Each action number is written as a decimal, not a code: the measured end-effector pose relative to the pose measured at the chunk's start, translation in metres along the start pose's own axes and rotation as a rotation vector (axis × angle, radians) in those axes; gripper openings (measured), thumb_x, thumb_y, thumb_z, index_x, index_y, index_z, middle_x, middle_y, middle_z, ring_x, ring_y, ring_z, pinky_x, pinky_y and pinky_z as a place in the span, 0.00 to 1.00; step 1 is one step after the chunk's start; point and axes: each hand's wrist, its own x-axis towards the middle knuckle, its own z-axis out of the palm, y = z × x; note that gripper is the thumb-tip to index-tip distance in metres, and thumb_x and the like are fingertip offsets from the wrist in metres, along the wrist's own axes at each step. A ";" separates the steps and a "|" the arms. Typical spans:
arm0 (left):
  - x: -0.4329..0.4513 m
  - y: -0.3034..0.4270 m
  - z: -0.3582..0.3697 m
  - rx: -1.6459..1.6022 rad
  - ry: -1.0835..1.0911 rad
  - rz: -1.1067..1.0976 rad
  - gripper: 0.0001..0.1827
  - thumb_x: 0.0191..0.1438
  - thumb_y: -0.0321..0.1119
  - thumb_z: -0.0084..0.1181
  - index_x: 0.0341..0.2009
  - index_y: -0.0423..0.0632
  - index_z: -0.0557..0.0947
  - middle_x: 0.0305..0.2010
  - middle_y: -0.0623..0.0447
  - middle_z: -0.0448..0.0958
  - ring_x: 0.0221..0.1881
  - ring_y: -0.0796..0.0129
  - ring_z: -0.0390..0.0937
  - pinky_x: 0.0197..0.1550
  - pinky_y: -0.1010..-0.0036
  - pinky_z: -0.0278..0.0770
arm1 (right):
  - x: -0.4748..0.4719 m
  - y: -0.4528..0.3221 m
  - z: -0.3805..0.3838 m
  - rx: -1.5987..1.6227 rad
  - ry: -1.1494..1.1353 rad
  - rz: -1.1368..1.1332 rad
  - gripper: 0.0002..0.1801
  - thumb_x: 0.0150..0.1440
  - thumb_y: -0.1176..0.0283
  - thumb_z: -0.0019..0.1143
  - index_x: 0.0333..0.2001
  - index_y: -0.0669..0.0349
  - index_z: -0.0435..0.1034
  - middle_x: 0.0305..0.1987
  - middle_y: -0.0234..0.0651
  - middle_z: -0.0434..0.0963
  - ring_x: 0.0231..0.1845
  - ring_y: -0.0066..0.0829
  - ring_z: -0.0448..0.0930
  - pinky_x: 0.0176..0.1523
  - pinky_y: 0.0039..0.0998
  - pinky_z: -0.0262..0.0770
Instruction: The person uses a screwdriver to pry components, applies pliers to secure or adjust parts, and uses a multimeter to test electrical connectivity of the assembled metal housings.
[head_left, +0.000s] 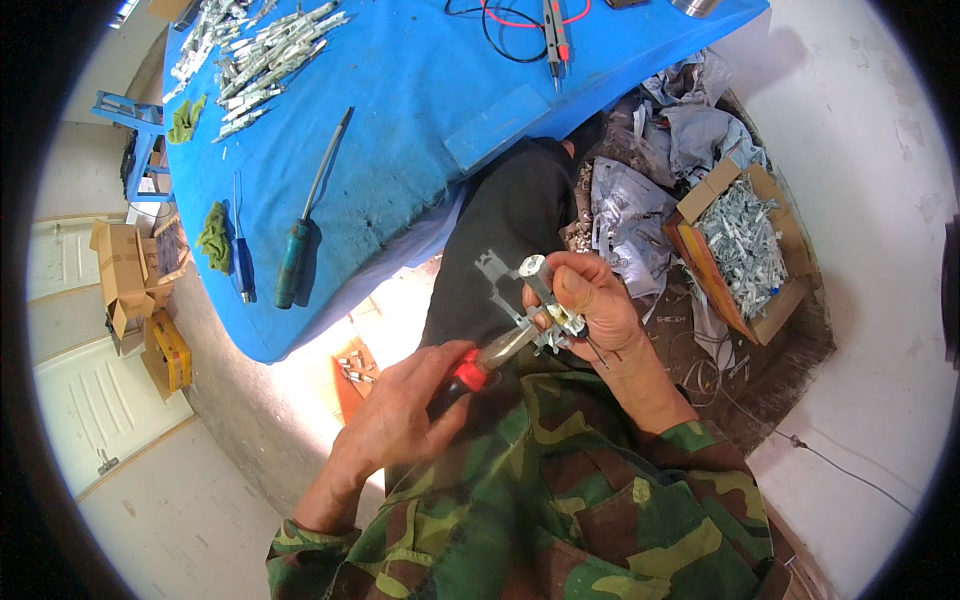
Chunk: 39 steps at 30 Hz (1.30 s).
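My left hand grips a flat-bladed hand tool by its red and black handle. The exact kind of tool is hard to tell. Its metal blade points up and right, and the tip meets or overlaps the lower part of a small metal mechanism. That mechanism has a silvery cylinder, a flat bracket at its left and pale parts below. My right hand pinches it between thumb and fingers above my lap, and the fingers hide some of it. Two thin wires or pins stick out beneath.
On the blue-covered table lie a green-handled screwdriver, a blue-handled screwdriver, green cloths, test probes and piled metal strips. A cardboard box of metal scraps and plastic bags stand at right.
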 end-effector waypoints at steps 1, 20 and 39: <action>0.000 -0.001 0.000 -0.008 0.005 0.010 0.27 0.54 0.29 0.60 0.60 0.39 0.76 0.50 0.37 0.82 0.51 0.42 0.82 0.54 0.58 0.79 | 0.000 0.002 -0.001 0.025 -0.016 -0.003 0.10 0.68 0.68 0.61 0.45 0.65 0.79 0.33 0.32 0.83 0.30 0.17 0.80 0.33 0.20 0.78; 0.001 0.002 0.016 0.248 0.144 -0.115 0.28 0.56 0.33 0.64 0.59 0.36 0.75 0.43 0.35 0.81 0.43 0.39 0.81 0.45 0.53 0.80 | 0.008 0.003 0.014 -1.583 0.221 -0.585 0.17 0.57 0.63 0.73 0.43 0.61 0.74 0.32 0.40 0.81 0.30 0.41 0.84 0.32 0.35 0.80; -0.003 0.000 0.005 0.251 0.163 -0.091 0.27 0.51 0.26 0.63 0.58 0.40 0.77 0.44 0.37 0.82 0.43 0.42 0.82 0.46 0.57 0.81 | 0.009 -0.011 -0.009 -0.792 0.265 -0.211 0.22 0.76 0.57 0.43 0.35 0.61 0.71 0.19 0.22 0.68 0.19 0.11 0.65 0.23 0.20 0.59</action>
